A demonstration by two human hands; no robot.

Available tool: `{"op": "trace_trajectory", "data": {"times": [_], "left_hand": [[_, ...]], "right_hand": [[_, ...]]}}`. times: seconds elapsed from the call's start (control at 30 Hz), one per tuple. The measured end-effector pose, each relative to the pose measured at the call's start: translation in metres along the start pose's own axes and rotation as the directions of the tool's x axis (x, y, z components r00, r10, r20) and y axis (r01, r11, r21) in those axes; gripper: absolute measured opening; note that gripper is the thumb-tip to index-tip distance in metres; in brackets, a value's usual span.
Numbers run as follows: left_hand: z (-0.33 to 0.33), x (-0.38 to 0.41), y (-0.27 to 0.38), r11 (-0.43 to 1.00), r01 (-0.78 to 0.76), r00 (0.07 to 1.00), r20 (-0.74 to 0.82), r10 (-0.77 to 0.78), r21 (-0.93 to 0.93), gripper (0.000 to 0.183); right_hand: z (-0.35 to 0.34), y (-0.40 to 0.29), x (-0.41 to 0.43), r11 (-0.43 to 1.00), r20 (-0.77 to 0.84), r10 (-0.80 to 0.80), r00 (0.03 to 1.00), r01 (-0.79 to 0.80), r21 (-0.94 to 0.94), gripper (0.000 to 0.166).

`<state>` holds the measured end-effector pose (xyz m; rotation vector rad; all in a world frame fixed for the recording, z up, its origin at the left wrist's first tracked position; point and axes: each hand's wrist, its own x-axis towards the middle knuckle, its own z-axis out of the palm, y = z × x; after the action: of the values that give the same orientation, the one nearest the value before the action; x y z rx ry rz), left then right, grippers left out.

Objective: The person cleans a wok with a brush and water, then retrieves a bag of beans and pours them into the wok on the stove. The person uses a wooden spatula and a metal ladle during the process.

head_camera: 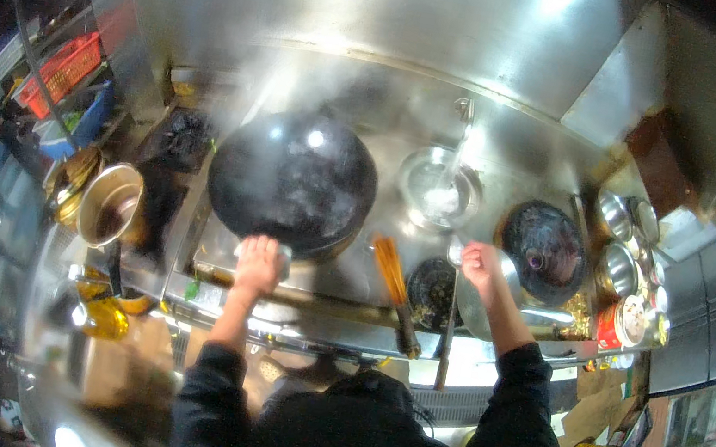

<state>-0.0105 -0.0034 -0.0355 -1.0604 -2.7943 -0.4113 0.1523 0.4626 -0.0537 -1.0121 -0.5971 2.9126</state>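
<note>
Steam rises from a large black wok point(295, 178) on the stove. At the wok's near rim, my left hand point(257, 264) is closed over a pale folded cloth point(284, 262). My right hand point(481, 264) is curled beside the bowl of a metal ladle point(455, 250), above a round metal lid or pan point(494, 315); whether the fingers hold anything is unclear. A long ladle-like handle point(445, 357) runs toward me. Water streams from a faucet point(466, 111) into a steel basin point(409, 186). A bamboo wok brush point(392, 274) lies between wok and ladle.
A dark pan point(543, 253) sits at the right, near steel bowls point(619, 268) and a red tin point(619, 324). On the left are a deep handled pot point(111, 205), an oil bottle point(104, 318) and a red basket point(62, 75). A metal counter edge point(326, 338) runs before me.
</note>
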Motion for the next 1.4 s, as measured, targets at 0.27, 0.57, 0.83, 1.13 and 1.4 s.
{"op": "trace_trajectory", "data": {"times": [0.27,0.57,0.83,1.13,1.4], "left_hand": [[-0.003,0.007,0.006,0.999,0.022,1.0,0.0,-0.022,0.023,0.027],[-0.003,0.0,0.008,0.997,-0.041,0.982,-0.188,0.027,-0.07,0.024],[-0.006,0.0,0.01,0.995,-0.002,0.992,-0.129,-0.011,-0.103,0.022],[0.001,0.002,0.002,0.997,-0.035,0.991,-0.131,0.025,-0.072,0.023],[0.005,-0.002,0.006,1.0,-0.014,0.986,-0.169,0.014,0.001,0.025]], "right_hand": [[0.025,-0.01,-0.07,0.949,0.157,0.114,0.981,-0.154,0.275,0.019],[0.096,0.012,-0.176,0.982,0.068,0.057,0.996,-0.068,0.178,0.016],[0.154,0.045,-0.208,0.996,0.046,0.073,0.996,-0.076,0.051,0.015],[0.168,0.072,-0.187,0.459,0.064,-0.312,0.948,0.209,-0.864,0.018],[0.084,-0.011,-0.155,-0.236,0.227,-0.689,0.688,0.084,-0.968,0.028]]}}
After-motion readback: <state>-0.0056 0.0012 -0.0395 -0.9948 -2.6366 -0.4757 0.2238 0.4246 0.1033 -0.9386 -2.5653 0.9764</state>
